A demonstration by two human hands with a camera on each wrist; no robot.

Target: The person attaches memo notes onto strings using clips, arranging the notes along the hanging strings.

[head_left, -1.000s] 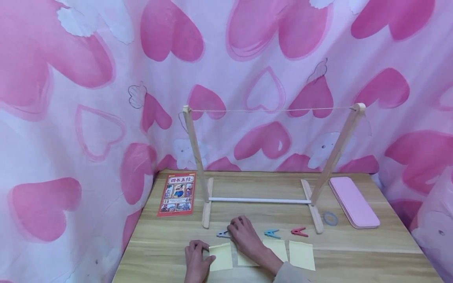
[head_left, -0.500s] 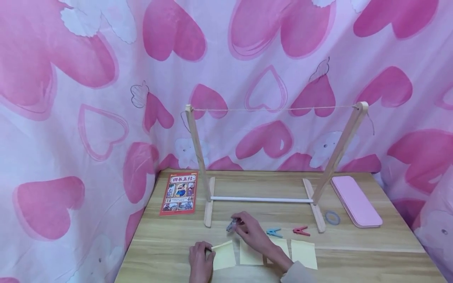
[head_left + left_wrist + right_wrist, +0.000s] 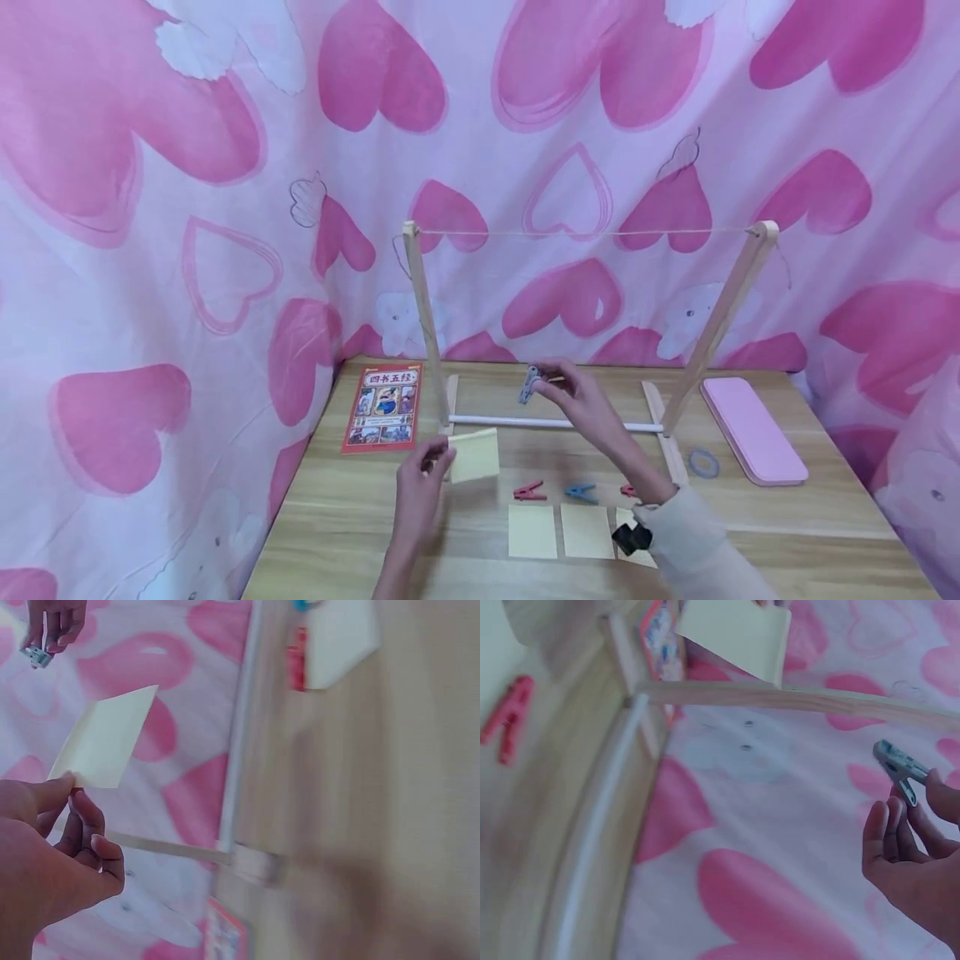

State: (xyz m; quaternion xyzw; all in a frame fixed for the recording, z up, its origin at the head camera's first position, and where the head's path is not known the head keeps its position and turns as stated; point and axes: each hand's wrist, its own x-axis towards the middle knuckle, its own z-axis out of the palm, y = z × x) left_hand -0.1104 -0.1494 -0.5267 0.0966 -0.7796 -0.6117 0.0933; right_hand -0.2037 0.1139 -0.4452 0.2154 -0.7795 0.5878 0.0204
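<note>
Right hand (image 3: pixel 915 851) pinching clothespin (image 3: pixel 894 763), long axis slanted, nose (image 3: pixel 882 749) pointing away

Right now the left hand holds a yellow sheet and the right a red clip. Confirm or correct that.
Wrong colour: the right hand holds a greyish clip, not a red one, as the right wrist view shows. The left hand does hold a yellow sheet.

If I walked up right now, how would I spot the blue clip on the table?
Find the wooden frame with a string across its top. On the table in front of it lie flat yellow notes. Just past them lies the blue clip, the only blue one in its row, between two red clips.
</note>
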